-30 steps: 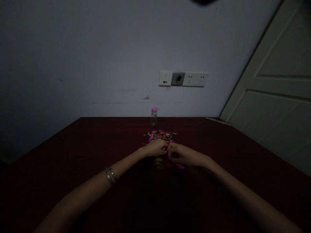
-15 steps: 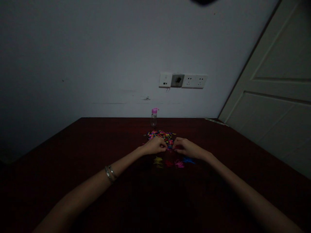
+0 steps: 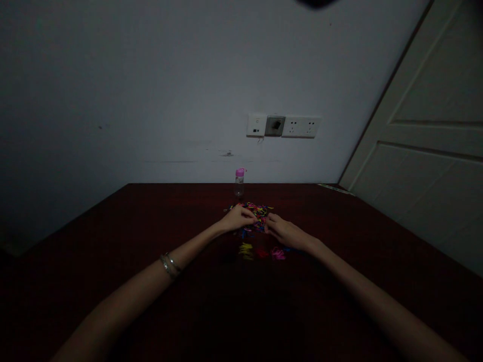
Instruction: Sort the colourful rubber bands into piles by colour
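Note:
A loose pile of small multicoloured rubber bands [image 3: 260, 210] lies on the dark red table. My left hand [image 3: 237, 219] rests over its left side, fingers bent and thumb pinched toward the index finger. Opposite it, my right hand [image 3: 282, 229] has its closed fingertips at the pile's right edge. Whatever either pinch holds is too small and dark to see. Nearer to me, sorted groups sit in a row: yellow bands [image 3: 246, 251], red bands [image 3: 261, 252], pink bands [image 3: 278, 253] and blue bands [image 3: 289, 249], the blue partly covered by my right hand.
A clear bottle with a pink lid [image 3: 239, 182] stands behind the pile, near the wall. Sockets and switches [image 3: 283, 125] are set in the wall above. A white panelled door [image 3: 422, 151] rises at the right, and a narrow strip [image 3: 335, 189] lies at the table's back right.
My left hand has shifted slightly up and left, uncovering some blue bands below it. My right hand has moved slightly left, now covering more of the blue group.

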Demonstrator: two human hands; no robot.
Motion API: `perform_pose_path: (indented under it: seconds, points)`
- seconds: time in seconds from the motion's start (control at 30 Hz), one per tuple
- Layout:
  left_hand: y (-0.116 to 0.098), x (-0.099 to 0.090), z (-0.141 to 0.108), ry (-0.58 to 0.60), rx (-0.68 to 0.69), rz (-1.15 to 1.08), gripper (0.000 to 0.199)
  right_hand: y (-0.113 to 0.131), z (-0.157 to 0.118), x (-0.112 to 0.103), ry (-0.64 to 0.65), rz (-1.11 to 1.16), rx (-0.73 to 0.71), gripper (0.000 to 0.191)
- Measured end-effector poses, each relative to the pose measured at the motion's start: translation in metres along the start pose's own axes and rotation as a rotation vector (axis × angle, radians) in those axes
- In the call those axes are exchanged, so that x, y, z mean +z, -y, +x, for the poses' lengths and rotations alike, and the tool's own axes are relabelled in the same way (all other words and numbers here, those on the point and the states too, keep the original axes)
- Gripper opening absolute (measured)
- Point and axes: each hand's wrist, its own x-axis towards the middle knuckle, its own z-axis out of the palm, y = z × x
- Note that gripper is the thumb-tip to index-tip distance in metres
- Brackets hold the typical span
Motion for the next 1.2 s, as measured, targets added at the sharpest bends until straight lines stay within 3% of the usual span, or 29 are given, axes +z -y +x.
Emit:
perform_pose_path:
  seconds: [0.23, 0.5, 0.63, 0.73, 0.9, 1.2]
  points:
    - [0.009, -0.010, 0.009, -0.095, -0.050, 0.074, 0.021, -0.006, 0.000, -0.017, -0.080, 0.300, -0.008, 0.017]
    - [0.006, -0.007, 0.006, -0.054, 0.015, 0.091, 0.024, 0.003, -0.010, -0.035, 0.251, 0.327, -0.015, 0.015]
    - [0.001, -0.005, 0.004, -0.008, 0.014, 0.066, 0.023, 0.007, -0.010, -0.034, 0.316, 0.298, -0.044, 0.011]
    - [-0.001, -0.002, 0.004, 0.017, 0.028, 0.037, 0.018, 0.008, -0.009, -0.034, 0.219, 0.295, 0.016, 0.010]
    - [-0.002, 0.004, 0.005, 0.071, 0.016, -0.016, 0.014, 0.010, -0.005, -0.030, -0.098, 0.285, 0.015, 0.017]
    - [-0.003, 0.007, 0.003, 0.122, 0.041, -0.067, 0.015, 0.009, 0.000, -0.012, -0.139, 0.130, 0.129, 0.021]
